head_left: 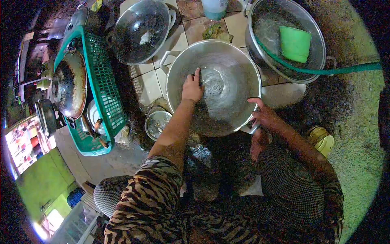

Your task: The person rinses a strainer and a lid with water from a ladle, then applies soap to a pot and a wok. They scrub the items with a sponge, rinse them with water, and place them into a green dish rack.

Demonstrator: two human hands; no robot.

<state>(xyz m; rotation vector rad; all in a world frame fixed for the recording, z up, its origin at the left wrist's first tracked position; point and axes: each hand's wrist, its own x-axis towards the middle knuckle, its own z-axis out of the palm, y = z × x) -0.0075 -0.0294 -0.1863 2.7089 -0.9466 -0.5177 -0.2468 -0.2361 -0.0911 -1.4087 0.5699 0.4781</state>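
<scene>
Basin (227,118), frame centre: thin metal, wet, likely slippery and light; my left hand (191,87) flat inside; my right hand (263,116) gripping the near rim, the best hold.

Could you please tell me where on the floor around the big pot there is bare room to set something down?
Free patches: the wet floor between the green basket and the person's knee, and the tiles between the basket and the big pot. It is crowded behind the pot, where the dark pot, the basin with the green cup and hose sit close together.
</scene>
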